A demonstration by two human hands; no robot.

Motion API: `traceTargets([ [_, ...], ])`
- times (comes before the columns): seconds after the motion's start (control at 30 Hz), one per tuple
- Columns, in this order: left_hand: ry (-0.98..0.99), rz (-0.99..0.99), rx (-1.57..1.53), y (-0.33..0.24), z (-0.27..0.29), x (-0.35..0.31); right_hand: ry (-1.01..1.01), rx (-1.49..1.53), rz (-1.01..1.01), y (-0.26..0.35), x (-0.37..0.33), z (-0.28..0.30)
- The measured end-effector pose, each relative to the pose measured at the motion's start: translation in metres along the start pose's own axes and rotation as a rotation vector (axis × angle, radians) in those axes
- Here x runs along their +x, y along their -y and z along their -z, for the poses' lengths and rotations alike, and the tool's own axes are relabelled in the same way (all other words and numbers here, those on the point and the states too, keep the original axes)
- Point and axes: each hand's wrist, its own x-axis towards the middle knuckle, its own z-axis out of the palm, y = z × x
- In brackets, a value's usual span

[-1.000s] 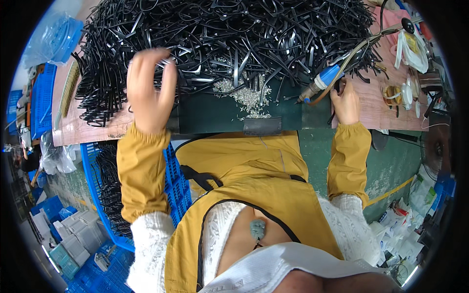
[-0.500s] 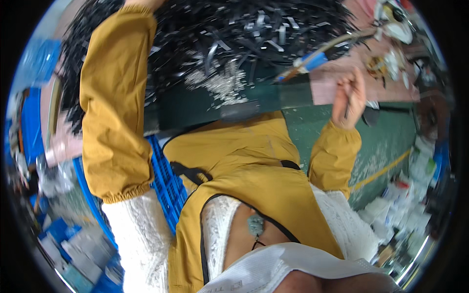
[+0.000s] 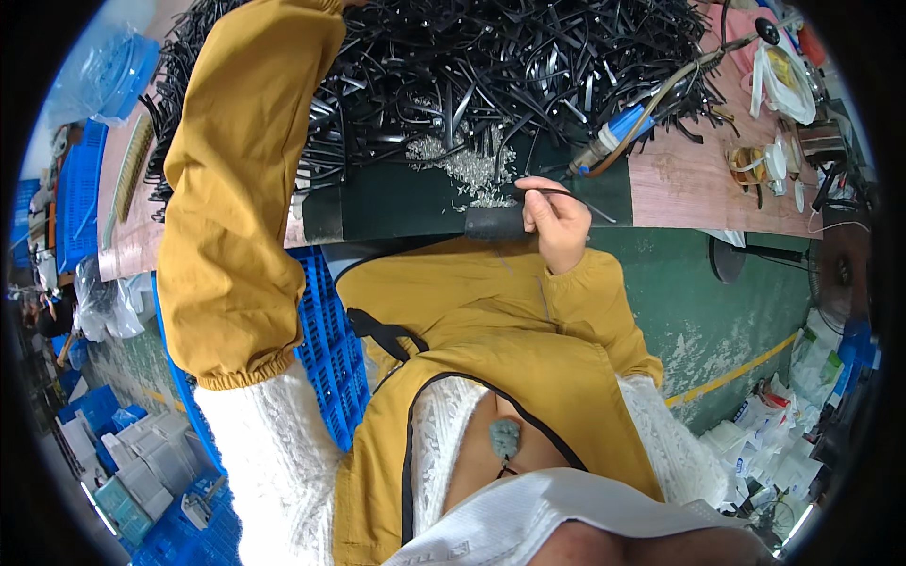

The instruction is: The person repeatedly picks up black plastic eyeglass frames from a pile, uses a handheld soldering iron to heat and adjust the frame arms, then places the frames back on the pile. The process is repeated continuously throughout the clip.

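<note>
Right hand: the right hand (image 3: pixel 557 222) rests at the near edge of the workbench, fingers curled shut around a thin black strip (image 3: pixel 566 195).
Black strip: slim, dark and slightly bent, it pokes out of the fist to the right, over the dark green mat (image 3: pixel 396 200); its far tip fades against the mat.
Left hand: cut off at the top rim of the view; only the left arm's mustard-yellow sleeve (image 3: pixel 245 179) shows, stretched up over the bench, so whether that hand is open or closed cannot be told.
Heap: a large pile of black strips (image 3: pixel 472 66) of the same kind covers the far part of the bench, tangled and overlapping; single pieces are hard to separate.
Small parts: a scatter of small silvery pieces (image 3: pixel 467 162) lies on the mat just beyond the right hand; their shape is too small to make out.
Tool: a hand tool with a blue body (image 3: pixel 613 137) and a tan cable lies just to the right of the hand, its tip toward the mat.
Bench: pinkish wooden tabletop (image 3: pixel 679 184), with small rolls and clutter at its right end, blurred by the lens rim.
Below the bench: a blue plastic crate (image 3: pixel 330 330) sits beside the person's lap, partly hidden by the sleeve.
</note>
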Motion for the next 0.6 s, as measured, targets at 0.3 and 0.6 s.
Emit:
traceTargets([
  [0.3, -0.199, -0.082, 0.484, 0.022, -0.023, 0.001, 0.092, -0.106, 0.147, -0.016, 0.005, 0.005],
  [0.6, 0.045, 0.219, -0.950, -0.046, -0.084, -0.169, -0.024, 0.046, 0.492, 0.039, 0.039, 0.006],
])
